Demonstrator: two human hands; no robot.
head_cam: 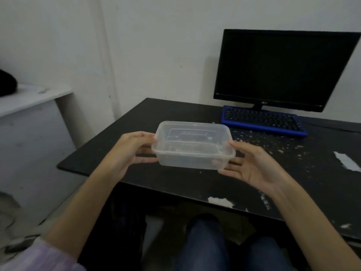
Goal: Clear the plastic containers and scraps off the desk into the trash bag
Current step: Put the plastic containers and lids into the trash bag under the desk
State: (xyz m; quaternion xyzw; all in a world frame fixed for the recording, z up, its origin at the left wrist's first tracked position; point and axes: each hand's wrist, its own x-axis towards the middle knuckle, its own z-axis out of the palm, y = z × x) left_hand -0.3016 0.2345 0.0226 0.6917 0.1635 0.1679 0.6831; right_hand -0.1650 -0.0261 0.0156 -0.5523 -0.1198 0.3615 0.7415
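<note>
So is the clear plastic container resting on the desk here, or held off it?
Cannot tell. In the head view the left hand and right hand grip the container by its ends, but no gap above the desk shows plainly.

You hold a clear, empty rectangular plastic container (193, 145) upright above the black desk (175, 182); white scraps (220, 202) litter its surface.

Black desk (156, 178) is looking pretty beat up, with scuffed, chipped patches along the near edge. A dark monitor (281, 69) is sitting toward 1 o'clock, with a blue-framed keyboard (262, 120) lying just in front of its stand. White scraps (273, 145) are lying scattered around 3 o'clock, a bigger white piece (346, 162) is lying further right, and another (220, 201) is sitting at the near edge, around 5 o'clock.
</note>
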